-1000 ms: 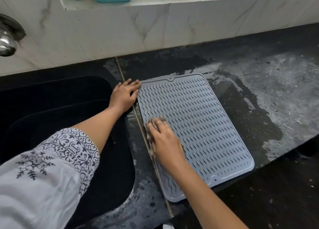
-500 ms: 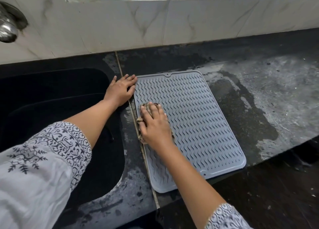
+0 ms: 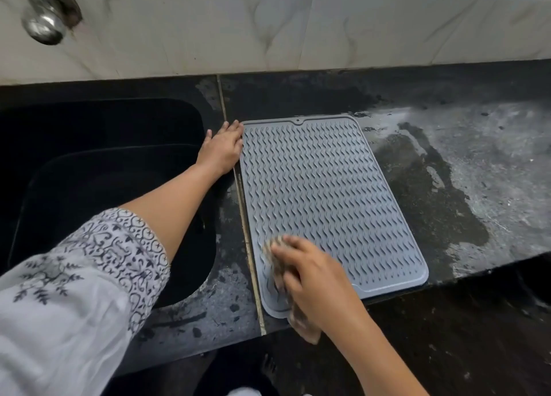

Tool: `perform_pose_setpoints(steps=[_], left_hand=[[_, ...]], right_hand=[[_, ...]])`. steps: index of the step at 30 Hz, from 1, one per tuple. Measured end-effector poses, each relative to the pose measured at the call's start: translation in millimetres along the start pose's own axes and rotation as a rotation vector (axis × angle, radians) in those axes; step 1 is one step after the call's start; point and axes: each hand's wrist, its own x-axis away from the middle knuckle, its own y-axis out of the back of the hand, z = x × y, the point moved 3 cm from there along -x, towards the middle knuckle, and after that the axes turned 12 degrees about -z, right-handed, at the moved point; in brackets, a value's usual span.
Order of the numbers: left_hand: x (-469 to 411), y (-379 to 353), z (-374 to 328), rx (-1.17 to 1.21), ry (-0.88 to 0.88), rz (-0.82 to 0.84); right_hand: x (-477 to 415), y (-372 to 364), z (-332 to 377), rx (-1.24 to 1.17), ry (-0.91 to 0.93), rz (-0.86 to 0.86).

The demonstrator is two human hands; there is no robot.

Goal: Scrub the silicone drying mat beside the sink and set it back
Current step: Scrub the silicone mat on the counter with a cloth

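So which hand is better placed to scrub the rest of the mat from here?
Right. The right hand already grips the scrubber on the near left corner of the mat, with unscrubbed ridges ahead. The left hand lies flat at the mat's far left edge beside the sink, apparently steadying it.

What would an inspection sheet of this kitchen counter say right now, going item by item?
Surface: black stone counter, wet and streaked to the right of the mat.
Job's things: grey silicone mat lying flat beside the sink, near corner just over the counter's front edge; scrubbing cloth on its near left part.
Clutter: nothing seen.
Hands: left hand flat at the mat's far left edge; right hand gripping the cloth.
Cables: nothing seen.
Surroundings: marble-look wall tiles, metal tap upper left.
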Motion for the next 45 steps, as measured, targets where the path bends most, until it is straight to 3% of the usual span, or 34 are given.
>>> perform_pose_setpoints(steps=[2,6,12,17,21,27,31,36,42,45], left_hand=[[14.4,3.3,-3.9,-0.017,-0.008,-0.006],[57.0,0.7,-18.3,-0.051,-0.008,-0.021],[94.3,-10.9,-24.6,-0.111,0.028,-0.03],[96.5,-13.3,-24.8,-0.153,0.018,-0.085],[97.5,-12.7,-25.0,-0.144,0.029,-0.099],[97.2,-11.7,-25.2,-0.131,0.037,-0.101],[97.8,-12.3,-26.3,-0.163,0.024,-0.117],[97.1,-12.5,-25.3,-0.158,0.032,-0.118],[96.5,-13.4,-25.4,-0.145,0.035,-0.116],[97.2,-13.7,-25.4,-0.149,0.039,-0.125]], right_hand=[[-22.3,-14.5,-2.6,-0.075,-0.02,-0.111],[-49.1,-68.4,-9.8,0.082,0.07,-0.106],[-16.1,-60.9,-5.3,0.186,0.154,-0.195],[61.3,-47.8,-20.5,0.282,0.163,-0.058],[81.2,-15.0,-20.0,0.129,0.122,0.146],[12.6,-3.2,-11.7,-0.052,0.025,-0.16],[-23.2,-61.6,-15.4,0.098,0.12,-0.149],[0.0,-61.7,-17.6,0.143,0.145,-0.19],[80.3,-36.5,-16.9,0.271,0.233,0.008],[91.3,-7.5,-14.3,0.122,0.153,0.149]])
